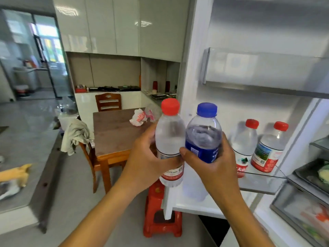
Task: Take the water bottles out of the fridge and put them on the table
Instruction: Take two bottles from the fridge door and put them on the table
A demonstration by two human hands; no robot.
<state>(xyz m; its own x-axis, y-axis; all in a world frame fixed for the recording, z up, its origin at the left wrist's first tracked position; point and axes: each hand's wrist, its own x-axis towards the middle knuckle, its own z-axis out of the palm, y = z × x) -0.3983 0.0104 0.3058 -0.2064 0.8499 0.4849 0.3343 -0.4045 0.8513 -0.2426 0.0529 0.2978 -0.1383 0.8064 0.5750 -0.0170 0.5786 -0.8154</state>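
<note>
Beyond the open fridge door [199,68], your left hand [147,157] grips the red-capped bottle [170,139], your right hand [213,166] the blue-capped bottle [203,134]

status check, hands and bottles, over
Left hand shut on red-cap bottle. Right hand shut on blue-cap bottle. Two bottles on fridge door shelf. Table ahead, red stool below.

A home kitchen-diner: open fridge door [267,72] at right, wooden dining table [114,132] mid-frame (chair [108,102] behind it), glossy wall cabinets [117,25] up top.
</note>
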